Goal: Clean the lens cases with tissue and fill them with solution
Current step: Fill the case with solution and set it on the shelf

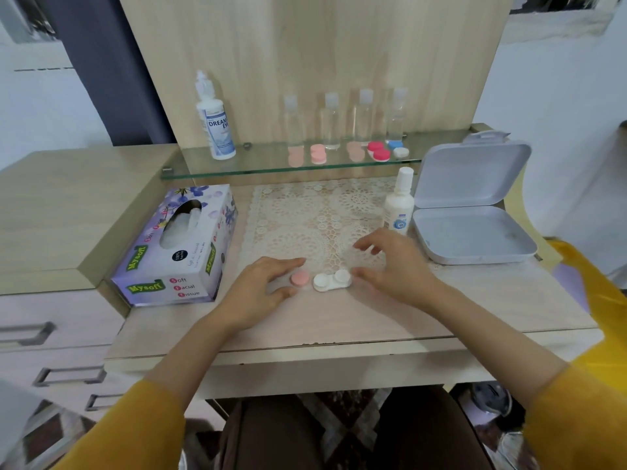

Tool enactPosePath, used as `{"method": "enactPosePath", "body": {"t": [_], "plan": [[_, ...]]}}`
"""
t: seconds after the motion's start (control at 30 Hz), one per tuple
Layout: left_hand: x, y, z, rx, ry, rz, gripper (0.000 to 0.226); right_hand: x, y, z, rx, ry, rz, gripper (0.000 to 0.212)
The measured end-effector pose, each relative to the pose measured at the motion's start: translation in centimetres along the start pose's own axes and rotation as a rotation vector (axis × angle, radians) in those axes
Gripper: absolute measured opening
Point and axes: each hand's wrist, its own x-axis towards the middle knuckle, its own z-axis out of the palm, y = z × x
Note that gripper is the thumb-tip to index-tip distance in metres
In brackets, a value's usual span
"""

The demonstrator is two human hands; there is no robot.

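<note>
Near the middle of the surface (339,320), a white lens case (331,281) lies with a pink cap (300,278) just left of it. The left hand (261,290) is loosely spread, the cap between its thumb and forefinger. The right hand (397,266) is spread too, thumb by the case's right end. A tissue box (176,245) sits left and a solution bottle (398,201) far right.

The wooden table (407,317) bears a tissue box (176,245), lace mat (315,212) and open grey box (475,232).
</note>
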Motion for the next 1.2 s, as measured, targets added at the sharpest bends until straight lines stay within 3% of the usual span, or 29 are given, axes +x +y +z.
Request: {"method": "enactPosePath", "body": {"t": [0.1, 0.27, 0.53, 1.03, 1.13, 1.2], "plan": [[-0.1, 0.1, 0.4, 0.051, 0.038, 0.048, 0.039, -0.1, -0.2, 1.6, -0.005, -0.105, -0.04, 0.041], [0.0, -0.1, 0.9, 0.087, 0.059, 0.051, 0.035, -0.3, -0.2, 2.8, -0.023, -0.074, -0.035, 0.04], [0.8, 2.2, 1.3, -0.104, 0.165, 0.0, 0.024, -0.4, -0.1, 3.3, 0.008, -0.053, -0.047, 0.024], [1.4, 3.9, 2.0, -0.014, 0.03, -0.009, 0.027, -0.3, 0.2, 3.6, 0.083, -0.015, -0.08, 0.023], [1.2, 3.8, 1.8, -0.108, -0.028, -0.034, 0.037, -0.4, 0.1, 3.7, 0.088, 0.0, -0.085, 0.024], [1.4, 3.7, 1.9, -0.067, 0.023, -0.121, 0.044, -0.4, 0.1, 3.5, 0.071, -0.011, -0.081, 0.026]]}}
